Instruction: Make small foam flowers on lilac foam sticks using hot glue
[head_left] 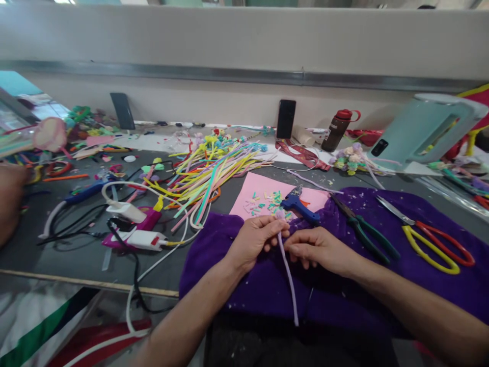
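Observation:
My left hand is closed, pinching a lilac pipe cleaner near its top, where a small fluffy lilac tuft shows above the fingers. The rest of the stem hangs down over a purple cloth. Close on its right, my right hand has its fingers curled and pressed together; what they hold, if anything, is hidden. Just beyond both hands, a blue glue gun rests on a pink sheet with small coloured snippets. Green-handled pliers and scissors with red and yellow handles lie to the right.
Colourful pipe cleaners lie in a bunch beyond my left hand. Cables and a magenta power strip are at left, near another person's hand. A phone, a brown bottle and a mint kettle stand behind.

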The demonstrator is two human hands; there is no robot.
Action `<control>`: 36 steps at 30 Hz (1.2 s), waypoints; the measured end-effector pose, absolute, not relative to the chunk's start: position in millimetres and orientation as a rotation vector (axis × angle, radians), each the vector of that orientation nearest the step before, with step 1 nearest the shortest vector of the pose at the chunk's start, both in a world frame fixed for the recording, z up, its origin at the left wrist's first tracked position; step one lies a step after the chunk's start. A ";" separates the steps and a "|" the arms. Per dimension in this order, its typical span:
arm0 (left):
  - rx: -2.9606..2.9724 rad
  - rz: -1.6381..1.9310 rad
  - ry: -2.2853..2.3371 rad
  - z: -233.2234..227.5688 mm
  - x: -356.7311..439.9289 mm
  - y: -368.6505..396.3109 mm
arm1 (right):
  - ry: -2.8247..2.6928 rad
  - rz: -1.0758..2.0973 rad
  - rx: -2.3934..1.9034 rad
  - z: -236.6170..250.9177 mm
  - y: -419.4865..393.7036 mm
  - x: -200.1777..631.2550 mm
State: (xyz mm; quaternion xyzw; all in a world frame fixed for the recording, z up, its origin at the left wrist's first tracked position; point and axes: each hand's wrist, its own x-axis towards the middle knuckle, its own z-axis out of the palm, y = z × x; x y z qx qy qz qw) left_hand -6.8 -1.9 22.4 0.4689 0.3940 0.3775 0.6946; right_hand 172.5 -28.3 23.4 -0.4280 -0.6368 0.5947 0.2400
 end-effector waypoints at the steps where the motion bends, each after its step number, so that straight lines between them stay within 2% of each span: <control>1: 1.022 0.888 0.890 24.5 -11.2 0.4 | -1.755 1.621 -1.185 27.4 -27.4 176.1; 5: 0.835 1.155 0.866 31.9 -32.7 12.4 | -1.862 1.582 -1.270 48.0 -20.7 187.9; 8: 0.739 1.258 0.821 34.9 -45.7 19.8 | -2.062 1.424 -1.293 63.4 -6.3 188.5; 12: 0.695 1.282 0.804 34.9 -54.0 24.0 | -2.355 0.978 -1.250 67.1 32.9 173.6; 16: 0.658 1.304 0.796 35.6 -58.7 25.0 | -2.450 0.679 -1.290 53.3 73.9 149.8; 28: 0.655 1.335 0.725 43.6 -63.3 19.1 | -2.937 0.140 -1.257 30.8 86.9 121.0; 32: 0.651 1.313 0.747 44.1 -62.1 17.1 | -2.873 -0.001 -1.436 33.8 91.2 120.9; 36: 0.648 1.302 0.763 44.6 -61.4 16.5 | -2.793 0.002 -1.427 35.5 89.6 124.7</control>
